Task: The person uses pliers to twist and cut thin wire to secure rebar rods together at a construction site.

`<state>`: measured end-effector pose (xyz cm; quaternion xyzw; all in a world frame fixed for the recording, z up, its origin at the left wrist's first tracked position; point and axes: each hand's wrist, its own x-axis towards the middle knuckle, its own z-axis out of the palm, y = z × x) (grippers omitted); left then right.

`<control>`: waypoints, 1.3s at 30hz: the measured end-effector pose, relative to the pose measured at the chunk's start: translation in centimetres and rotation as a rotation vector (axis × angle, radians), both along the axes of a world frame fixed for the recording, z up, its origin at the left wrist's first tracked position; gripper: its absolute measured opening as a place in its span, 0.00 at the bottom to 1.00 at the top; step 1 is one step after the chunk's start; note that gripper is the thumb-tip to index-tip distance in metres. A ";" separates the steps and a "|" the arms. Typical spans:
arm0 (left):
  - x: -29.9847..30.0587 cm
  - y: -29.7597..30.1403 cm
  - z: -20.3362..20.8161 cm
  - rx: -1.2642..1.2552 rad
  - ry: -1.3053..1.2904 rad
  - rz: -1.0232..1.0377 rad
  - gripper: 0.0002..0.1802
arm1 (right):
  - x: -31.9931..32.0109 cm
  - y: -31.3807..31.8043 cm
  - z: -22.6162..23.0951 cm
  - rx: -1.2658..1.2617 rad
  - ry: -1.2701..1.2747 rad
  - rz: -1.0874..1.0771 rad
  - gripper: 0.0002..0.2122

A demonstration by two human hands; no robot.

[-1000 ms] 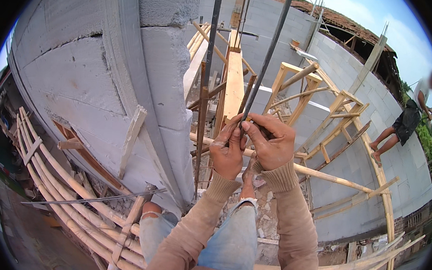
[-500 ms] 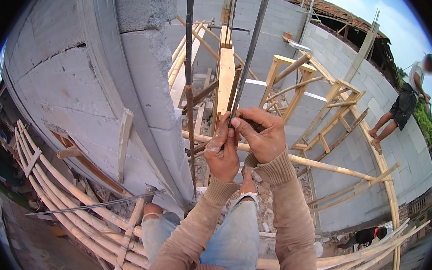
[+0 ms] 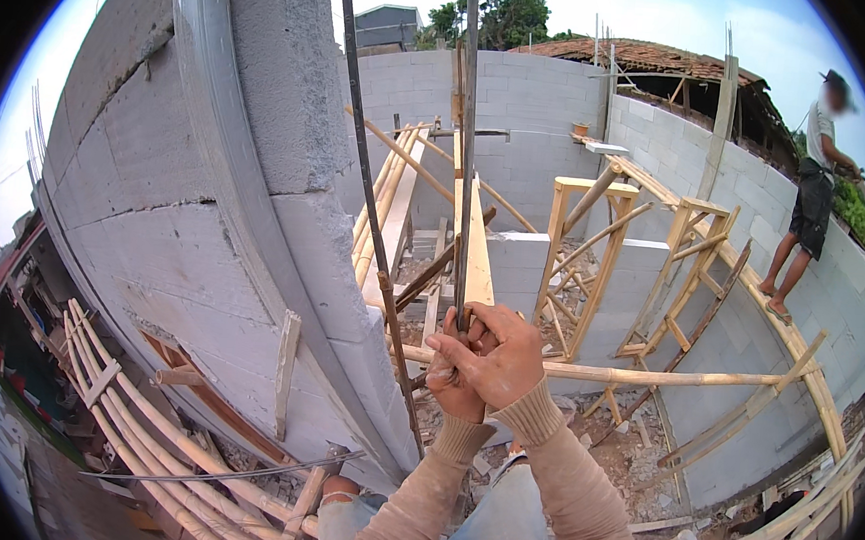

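Note:
My two hands are together at the lower end of a dark upright steel rod [image 3: 470,102], which has a second, shorter length lying against it. My left hand [image 3: 456,397] is closed round the rod, partly hidden behind the other hand. My right hand [image 3: 506,360] crosses over it, fingers curled and thumb stretched left, right beside the rod. Anything small pinched in its fingers is hidden. Another steel rod [image 3: 366,145] leans to the left of my hands, overlapped low down by a rusty bar [image 3: 402,348].
A grey block wall [image 3: 285,230] rises close on my left. Bamboo poles [image 3: 180,443] run low at left, and a horizontal pole [image 3: 656,376] crosses beyond my hands. Wooden frames [image 3: 589,261] stand further off. A person [image 3: 809,186] stands on scaffolding at right. Rubble [image 3: 590,452] lies below.
The view has tilted up, showing more sky. My hands sit lower in it, and the right hand has turned and folded over the left. The rod stands more upright.

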<state>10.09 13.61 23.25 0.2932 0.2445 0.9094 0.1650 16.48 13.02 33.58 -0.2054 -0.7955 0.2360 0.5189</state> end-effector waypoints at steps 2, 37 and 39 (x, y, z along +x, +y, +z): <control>-0.3 -0.3 -0.1 -0.013 0.013 -0.035 0.22 | 0.1 -0.2 0.1 0.044 -0.035 -0.016 0.21; -0.8 -1.1 3.4 -0.148 0.038 0.033 0.13 | 1.7 4.8 0.8 -0.223 -0.156 0.286 0.07; -0.9 -0.9 4.0 -0.134 0.014 0.081 0.14 | 1.5 4.5 0.7 -0.202 -0.144 0.274 0.07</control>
